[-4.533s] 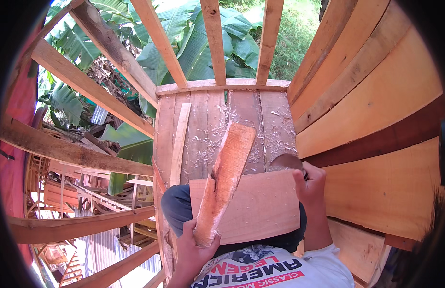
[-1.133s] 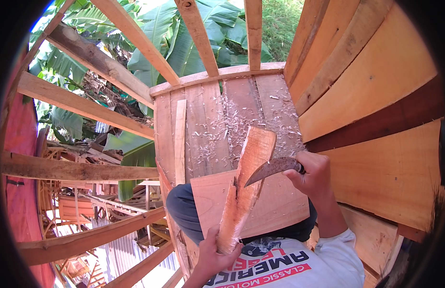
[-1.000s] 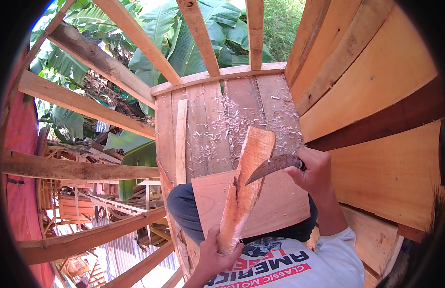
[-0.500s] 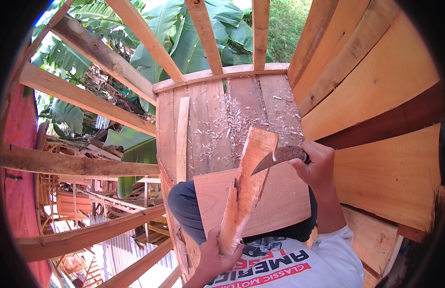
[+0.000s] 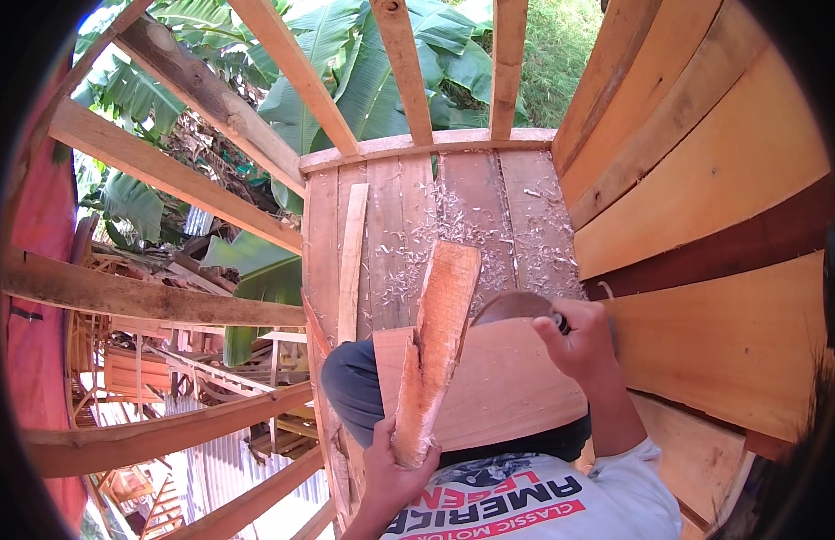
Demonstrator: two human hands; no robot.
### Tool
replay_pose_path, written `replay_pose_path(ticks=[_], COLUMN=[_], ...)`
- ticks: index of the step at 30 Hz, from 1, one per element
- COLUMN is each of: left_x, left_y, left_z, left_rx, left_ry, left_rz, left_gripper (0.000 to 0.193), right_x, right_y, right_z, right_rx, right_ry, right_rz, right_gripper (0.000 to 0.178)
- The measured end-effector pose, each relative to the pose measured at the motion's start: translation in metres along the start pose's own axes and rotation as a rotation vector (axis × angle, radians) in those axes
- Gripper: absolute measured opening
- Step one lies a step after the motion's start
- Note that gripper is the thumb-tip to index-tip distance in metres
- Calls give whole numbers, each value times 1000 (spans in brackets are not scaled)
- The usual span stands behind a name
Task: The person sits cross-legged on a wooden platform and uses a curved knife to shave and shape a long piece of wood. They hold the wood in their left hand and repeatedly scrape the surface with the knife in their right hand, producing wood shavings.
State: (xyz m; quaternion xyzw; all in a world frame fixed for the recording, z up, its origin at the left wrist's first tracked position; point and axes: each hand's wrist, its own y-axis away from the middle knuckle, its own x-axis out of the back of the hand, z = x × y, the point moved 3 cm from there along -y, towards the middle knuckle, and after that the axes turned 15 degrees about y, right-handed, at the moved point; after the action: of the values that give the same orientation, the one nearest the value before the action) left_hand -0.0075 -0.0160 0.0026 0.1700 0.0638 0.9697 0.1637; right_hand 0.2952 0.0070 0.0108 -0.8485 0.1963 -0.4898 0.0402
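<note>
My left hand (image 5: 399,459) is closed round the near end of a rough piece of wood (image 5: 443,315), which slants up and away over my lap. A dark crack runs along its left edge. In my right hand (image 5: 579,337) is a knife with a broad curved blade (image 5: 512,307), its dark handle end showing by my thumb. The blade sits to the right of the wood, apart from it. A flat board (image 5: 507,382) rests across my legs beneath the wood, and its far edge hides part of the blade's lower side.
Curled shavings (image 5: 471,225) litter the plank floor (image 5: 323,234). A narrow wooden strip (image 5: 352,261) lies at its left. Slatted rails (image 5: 175,171) stand ahead and to the left, with banana leaves (image 5: 363,90) beyond. A plank wall (image 5: 723,337) closes the right side, near my right arm.
The knife has come off the wood and moved right and a little down, with its blade turned. The piece of wood has shifted left and stands more upright. A shaving flies at the right.
</note>
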Motion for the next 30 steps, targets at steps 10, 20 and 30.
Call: replay_pose_path(ticks=[10, 20, 30], left_x=[-7, -11, -5], left_y=[-2, 8, 11], left_z=[7, 16, 7], left_rx=[-31, 46, 52], left_ry=[-56, -86, -171], left_rz=[-37, -110, -39], left_gripper=[55, 55, 55], right_x=[6, 8, 21], right_y=[7, 1, 2], right_z=[-7, 25, 53], right_rx=[52, -15, -293], right_ry=[110, 266, -38], right_rz=[24, 50, 93], right_gripper=[44, 49, 51])
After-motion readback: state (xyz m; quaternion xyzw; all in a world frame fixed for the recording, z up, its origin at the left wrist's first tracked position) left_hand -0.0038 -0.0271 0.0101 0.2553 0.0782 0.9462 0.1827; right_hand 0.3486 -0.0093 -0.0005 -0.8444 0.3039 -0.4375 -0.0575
